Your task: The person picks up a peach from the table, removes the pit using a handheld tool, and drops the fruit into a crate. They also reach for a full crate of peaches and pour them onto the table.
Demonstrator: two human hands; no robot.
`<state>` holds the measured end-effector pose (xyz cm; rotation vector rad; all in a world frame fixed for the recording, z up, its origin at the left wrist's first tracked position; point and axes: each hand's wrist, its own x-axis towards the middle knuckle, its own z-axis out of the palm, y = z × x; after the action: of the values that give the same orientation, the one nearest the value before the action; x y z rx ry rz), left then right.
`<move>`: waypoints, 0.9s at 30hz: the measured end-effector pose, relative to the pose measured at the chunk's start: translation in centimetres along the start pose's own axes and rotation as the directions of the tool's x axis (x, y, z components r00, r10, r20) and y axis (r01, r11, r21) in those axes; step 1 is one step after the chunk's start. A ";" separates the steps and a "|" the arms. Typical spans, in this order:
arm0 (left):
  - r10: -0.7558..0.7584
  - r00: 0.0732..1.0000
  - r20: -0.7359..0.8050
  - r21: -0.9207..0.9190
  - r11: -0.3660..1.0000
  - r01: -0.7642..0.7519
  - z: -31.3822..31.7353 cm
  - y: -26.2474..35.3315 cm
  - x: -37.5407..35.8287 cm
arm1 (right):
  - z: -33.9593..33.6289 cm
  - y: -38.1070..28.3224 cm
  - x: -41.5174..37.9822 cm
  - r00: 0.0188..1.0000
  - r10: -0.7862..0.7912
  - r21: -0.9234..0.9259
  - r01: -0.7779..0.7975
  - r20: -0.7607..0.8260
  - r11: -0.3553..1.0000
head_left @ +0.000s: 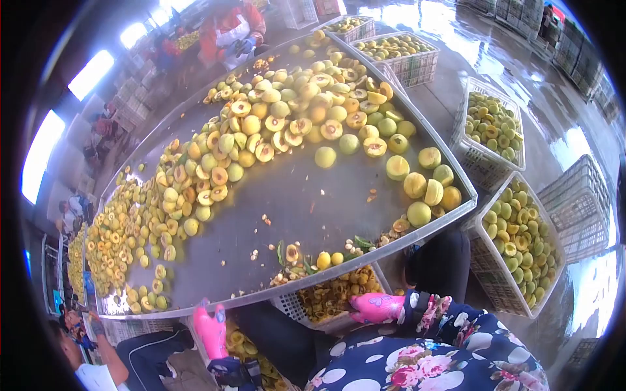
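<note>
My left hand [210, 331], in a pink glove, is at the near edge of the metal table [280, 208]. Its fingers point up, with a gap between thumb and fingers, and nothing shows between them. My right hand [378, 307], also gloved in pink, is beside a crate of fruit scraps [339, 293] below the table edge. Its fingers are curled together; what they hold, if anything, is hidden. A long heap of halved yellow-green fruit [267, 120], some halves showing brown pits, covers the table's far side. More fruit [244, 348] lies below my left hand.
Crates full of fruit [518, 244] stand along the table's right side, next to an upright crate [579, 202]. Loose pits, leaves and two small yellow fruits [324, 260] lie near the front rim. A co-worker [233, 32] is at the far end; another person [98, 365] sits at left.
</note>
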<state>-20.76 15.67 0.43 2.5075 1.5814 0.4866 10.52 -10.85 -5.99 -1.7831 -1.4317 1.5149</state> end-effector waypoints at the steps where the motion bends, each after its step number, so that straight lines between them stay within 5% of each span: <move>1: 0.030 0.999 0.012 -0.169 0.985 -0.027 1.2 1.4 2.4 | -0.1 0.1 0.0 1.000 -0.008 -0.008 0.008 -0.018 1.000; 4: 0.093 0.976 0.197 -0.604 0.796 0.046 1.6 14.8 9.3 | -0.1 1.1 -0.1 0.994 -0.065 -0.020 0.064 -0.083 0.998; 6: 0.200 0.922 0.331 -0.711 0.695 0.105 4.5 22.4 13.6 | -0.6 1.0 -0.2 0.998 -0.028 0.021 0.029 -0.050 0.999; 7: 0.314 0.908 0.278 -0.685 0.727 -0.042 7.7 24.5 16.1 | -0.8 1.2 -0.2 0.999 -0.008 0.040 0.009 -0.035 0.999; 8: 0.353 0.895 0.271 -0.689 0.721 -0.075 9.4 28.0 17.7 | -0.3 2.3 -0.1 0.982 -0.133 0.013 0.136 -0.136 0.991; 9: 0.391 0.881 0.265 -0.693 0.713 -0.107 10.9 31.3 18.8 | -1.0 2.2 -0.1 0.991 -0.085 0.017 0.087 -0.099 0.996; 11: 0.632 0.767 -0.114 -0.312 0.710 -0.631 19.1 33.8 22.0 | -2.1 1.6 -0.4 1.000 0.011 0.024 -0.011 -0.021 1.000; 14: 0.598 0.802 -0.005 -0.097 0.798 -0.595 21.8 36.1 21.5 | -3.0 1.2 -0.5 0.993 0.093 0.173 -0.105 0.077 0.979; 17: 0.471 0.774 0.424 -0.798 0.598 0.073 18.1 35.5 20.5 | -4.6 -0.1 -2.2 0.987 0.049 0.345 -0.101 0.155 0.933; 18: 0.489 0.693 0.530 -0.831 0.137 0.538 18.5 34.0 19.9 | -5.4 -0.7 -2.8 0.986 0.017 0.407 -0.085 0.168 0.909; 19: 0.527 0.624 0.577 -0.754 0.049 0.656 16.9 32.8 18.8 | -5.9 -1.5 -3.2 0.991 0.011 0.508 -0.079 0.135 0.858; 21: 0.614 0.481 0.626 -0.532 -0.114 0.839 11.4 30.9 15.9 | -6.7 -3.3 -3.9 0.997 0.012 0.690 -0.059 0.073 0.722; 25: 0.532 0.475 0.701 -0.468 -0.160 0.869 8.0 27.8 10.2 | -8.4 -5.4 -4.7 0.944 -0.117 0.593 0.286 -0.307 0.753; 27: 0.461 0.511 0.725 -0.492 -0.171 0.854 7.0 27.4 7.5 | -8.4 -5.5 -4.3 0.935 -0.095 0.606 0.297 -0.342 0.738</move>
<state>8.00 10.78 3.13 0.6103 0.5562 0.1532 16.05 -9.88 3.39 -1.2929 -0.7683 1.3372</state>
